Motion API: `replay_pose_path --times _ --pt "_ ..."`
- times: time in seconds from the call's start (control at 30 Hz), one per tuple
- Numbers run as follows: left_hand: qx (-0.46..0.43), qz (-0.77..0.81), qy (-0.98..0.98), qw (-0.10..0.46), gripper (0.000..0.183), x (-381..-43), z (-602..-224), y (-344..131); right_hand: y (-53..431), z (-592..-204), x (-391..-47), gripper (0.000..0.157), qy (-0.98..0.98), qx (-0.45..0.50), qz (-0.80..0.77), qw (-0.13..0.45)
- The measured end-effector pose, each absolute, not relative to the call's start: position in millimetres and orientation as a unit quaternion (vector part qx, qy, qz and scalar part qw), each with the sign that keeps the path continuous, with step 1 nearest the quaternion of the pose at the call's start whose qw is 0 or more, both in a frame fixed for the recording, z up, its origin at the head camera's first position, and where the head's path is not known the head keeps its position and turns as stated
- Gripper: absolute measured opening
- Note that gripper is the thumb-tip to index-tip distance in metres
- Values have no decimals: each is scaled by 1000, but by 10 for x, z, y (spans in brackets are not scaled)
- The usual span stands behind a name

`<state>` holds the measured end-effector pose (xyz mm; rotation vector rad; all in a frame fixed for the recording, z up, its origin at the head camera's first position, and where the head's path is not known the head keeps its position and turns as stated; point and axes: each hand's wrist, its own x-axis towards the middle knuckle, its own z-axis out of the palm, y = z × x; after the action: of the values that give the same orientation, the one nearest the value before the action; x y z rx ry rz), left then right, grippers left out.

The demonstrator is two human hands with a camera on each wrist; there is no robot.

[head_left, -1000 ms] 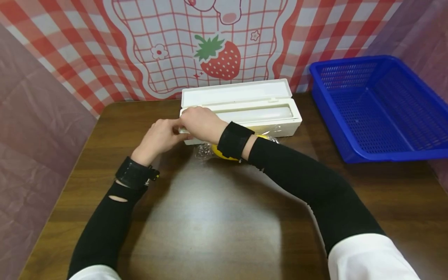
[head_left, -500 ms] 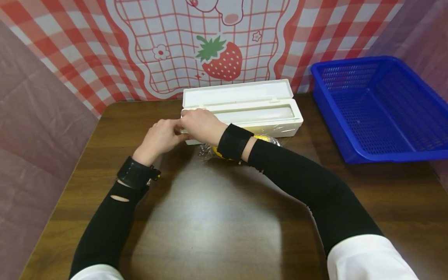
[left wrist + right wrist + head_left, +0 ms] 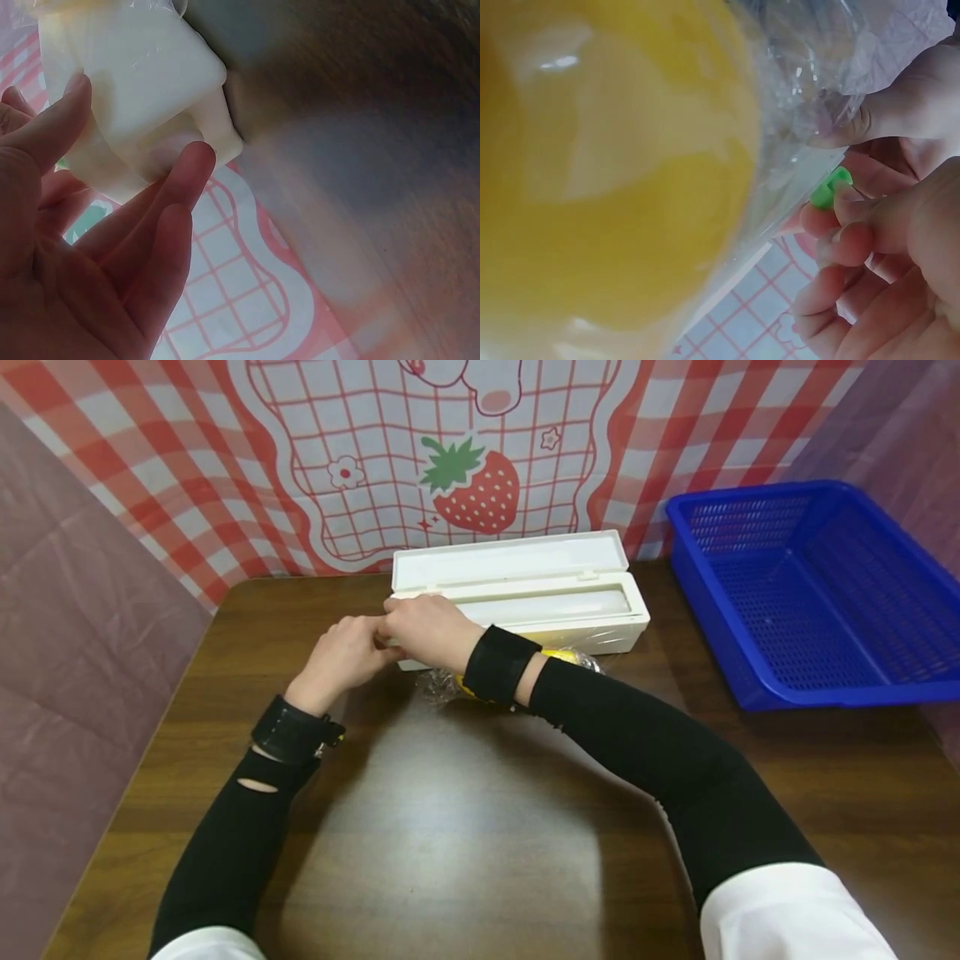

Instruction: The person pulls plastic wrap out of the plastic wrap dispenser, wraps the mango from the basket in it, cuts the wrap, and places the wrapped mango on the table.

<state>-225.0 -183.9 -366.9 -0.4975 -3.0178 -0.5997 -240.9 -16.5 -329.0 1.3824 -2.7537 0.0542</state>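
A white cling film dispenser (image 3: 600,637) stands at the back of the table, its lid raised and a pale roll inside. My left hand (image 3: 345,652) grips its left end; in the left wrist view the thumb lies on one face and fingertips reach the end. My right hand (image 3: 433,628) is at the same corner, pinching a small green slider (image 3: 831,187) between thumb and finger. Clear film (image 3: 438,687) stretches from the dispenser around a rounded yellow thing (image 3: 615,150), which the right wrist partly hides in the head view.
A blue plastic basket (image 3: 750,681) stands at the right on the brown wooden table (image 3: 450,843). Behind the dispenser hangs a red-and-white checked cloth (image 3: 345,518) with a strawberry print. Pinkish cloth covers both sides.
The head view has shifted slightly. Both hands stay at the dispenser's left end with nearly the same hold.
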Motion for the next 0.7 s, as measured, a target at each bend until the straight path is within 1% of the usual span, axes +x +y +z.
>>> replay_pose_path --times 0.17,0.37,0.57,0.7 --pt "-153 -193 -969 10 32 -2245 -3663 -1834 -165 -3282 -2406 16 -891 453 9 32" --pt "-161 -194 -968 7 30 -2237 -3654 -1825 -146 -3268 -2433 14 -886 464 2 19" --pt "-187 -197 -962 24 26 -2219 -3664 -1814 -115 -3240 -2477 12 -894 449 11 -7" --pt "-183 -195 -963 31 26 -2218 -3677 -1806 -112 -3241 -2480 11 -889 457 22 -10"
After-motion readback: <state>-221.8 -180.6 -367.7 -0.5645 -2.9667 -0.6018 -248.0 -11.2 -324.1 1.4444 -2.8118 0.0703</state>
